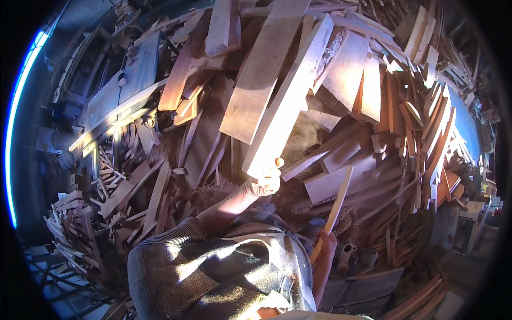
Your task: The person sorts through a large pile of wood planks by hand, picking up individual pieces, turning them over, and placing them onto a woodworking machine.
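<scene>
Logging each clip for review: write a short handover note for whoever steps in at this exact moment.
Left hand: gripping the near end of a long pale plank, which is raised over the scrap wood pile.
Right hand: holding a thin wooden strip, angled upward.
Done: both pieces are lifted and in hand.
Left: neither piece is set down; where they go cannot be told.

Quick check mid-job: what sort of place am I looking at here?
Probably a woodworking yard or scrap-timber shed: a huge heap of offcut planks, sawdust underfoot, and the left hand lifting a long board.
</scene>
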A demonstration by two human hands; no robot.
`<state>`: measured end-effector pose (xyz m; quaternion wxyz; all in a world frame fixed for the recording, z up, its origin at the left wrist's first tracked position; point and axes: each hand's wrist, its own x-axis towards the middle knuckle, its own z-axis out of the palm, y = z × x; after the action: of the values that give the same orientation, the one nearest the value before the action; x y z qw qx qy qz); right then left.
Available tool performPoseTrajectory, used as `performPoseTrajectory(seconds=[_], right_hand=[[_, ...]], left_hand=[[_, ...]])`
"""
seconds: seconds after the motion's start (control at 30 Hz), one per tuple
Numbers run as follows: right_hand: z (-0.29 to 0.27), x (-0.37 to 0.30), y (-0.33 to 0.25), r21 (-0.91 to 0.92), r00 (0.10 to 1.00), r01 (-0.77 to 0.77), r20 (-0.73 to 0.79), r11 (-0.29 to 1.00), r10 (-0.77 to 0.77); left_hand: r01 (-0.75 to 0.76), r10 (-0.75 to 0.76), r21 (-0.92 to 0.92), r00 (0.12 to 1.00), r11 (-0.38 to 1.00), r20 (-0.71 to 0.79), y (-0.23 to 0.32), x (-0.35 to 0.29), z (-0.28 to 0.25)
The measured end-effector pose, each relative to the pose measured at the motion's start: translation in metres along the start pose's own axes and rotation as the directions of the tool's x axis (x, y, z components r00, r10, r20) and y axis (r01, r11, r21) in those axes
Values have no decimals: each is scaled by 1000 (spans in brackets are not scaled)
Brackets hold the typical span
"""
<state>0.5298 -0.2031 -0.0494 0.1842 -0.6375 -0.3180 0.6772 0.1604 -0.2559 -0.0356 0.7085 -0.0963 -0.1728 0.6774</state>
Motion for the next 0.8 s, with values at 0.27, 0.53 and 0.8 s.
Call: performPoseTrajectory(seconds=[0.27, 0.53, 0.8], right_hand=[[5, 15, 14, 20, 996, -82, 27, 996, 82], [-8, 24, 29, 50, 985, -156, 79, 986, 152], [-20, -6, 35, 187, 962, -250, 163, 950, 221]], left_hand=[[77, -72, 127, 996, 989, -48, 6, 5, -4], [127, 25, 420, 941, 899, -337, 12, 2, -35], [83, 379, 745, 820, 662, -428, -23, 20, -24]])
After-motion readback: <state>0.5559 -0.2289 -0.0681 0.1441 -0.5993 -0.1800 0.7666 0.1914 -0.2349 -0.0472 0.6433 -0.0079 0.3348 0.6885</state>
